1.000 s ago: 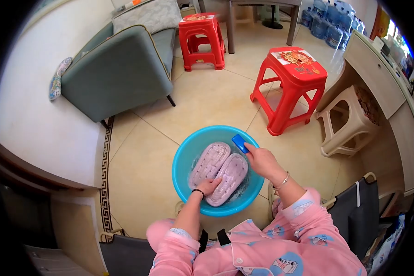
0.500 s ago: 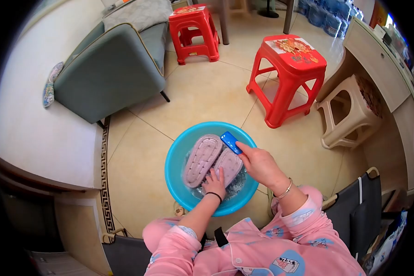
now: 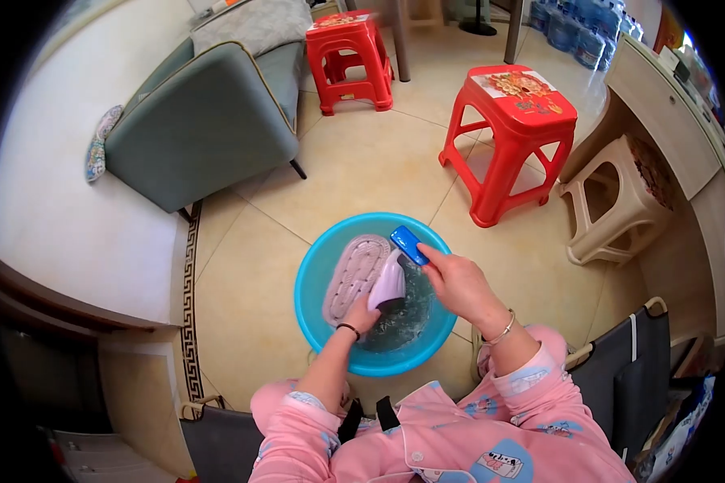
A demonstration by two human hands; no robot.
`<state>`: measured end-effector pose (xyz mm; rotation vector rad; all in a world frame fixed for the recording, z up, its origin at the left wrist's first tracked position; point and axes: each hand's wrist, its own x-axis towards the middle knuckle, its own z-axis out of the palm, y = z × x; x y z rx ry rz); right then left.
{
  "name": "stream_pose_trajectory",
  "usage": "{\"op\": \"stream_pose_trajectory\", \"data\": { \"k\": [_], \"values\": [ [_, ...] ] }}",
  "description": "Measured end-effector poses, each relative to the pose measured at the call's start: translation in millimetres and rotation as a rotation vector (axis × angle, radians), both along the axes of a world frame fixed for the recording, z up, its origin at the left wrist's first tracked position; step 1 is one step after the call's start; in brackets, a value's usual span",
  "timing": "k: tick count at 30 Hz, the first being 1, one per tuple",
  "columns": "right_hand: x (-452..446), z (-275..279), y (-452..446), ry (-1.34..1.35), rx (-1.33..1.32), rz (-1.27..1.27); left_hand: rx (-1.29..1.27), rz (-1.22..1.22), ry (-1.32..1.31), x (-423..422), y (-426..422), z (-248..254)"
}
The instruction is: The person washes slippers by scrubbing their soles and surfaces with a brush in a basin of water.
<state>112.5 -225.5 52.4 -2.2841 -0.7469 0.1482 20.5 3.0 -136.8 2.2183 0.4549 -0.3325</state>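
A blue basin (image 3: 308, 310) with sudsy water stands on the floor in front of my knees. One pale purple slipper (image 3: 356, 274) lies in it with its dotted sole up. My left hand (image 3: 360, 315) grips the other purple slipper (image 3: 388, 283), which is turned on its side so that its smooth upper and dark opening show. In my right hand (image 3: 457, 282) is a blue scrubbing brush (image 3: 409, 244), held over the basin's right side. The brush's bristles are hidden underneath, and it is apart from the held slipper.
Two red stools (image 3: 511, 145) stand beyond the basin, one further back on the left. A grey-green armchair (image 3: 209, 129) is at the left wall. On the right are a beige stool (image 3: 616, 201) and a desk (image 3: 660, 113). Water bottles (image 3: 576, 36) stand at the back.
My left hand has gone from lying spread on the right-hand slipper to gripping it, and that slipper has turned from sole-up onto its side. The brush stays in my right hand.
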Motion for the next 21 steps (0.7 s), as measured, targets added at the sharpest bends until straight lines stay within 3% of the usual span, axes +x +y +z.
{"op": "stream_pose_trajectory", "data": {
  "k": [3, 5, 8, 10, 12, 15, 21],
  "values": [
    [-1, 3, -2, 0.002, -0.011, -0.012, -0.053, -0.035, 0.009, -6, 15, 0],
    [-1, 1, -2, -0.006, 0.005, -0.016, -0.12, 0.012, -0.163, -12, 15, -10],
    [-1, 1, -4, -0.024, 0.017, -0.022, -0.159, -0.01, -0.031, -13, 14, -27],
    [0, 1, -5, -0.031, 0.015, -0.026, -0.04, -0.042, -0.046, -11, 3, -18],
    [0, 3, -7, -0.017, 0.003, -0.027, 0.271, -0.053, 0.08, -10, -15, -2],
    [-1, 10, -7, -0.014, -0.004, -0.033, 0.429, -0.022, 0.175, -10, -42, 25],
    [0, 3, -5, -0.044, -0.014, 0.003, 0.396, -0.148, 0.199, -6, -20, -34]
  ]
}}
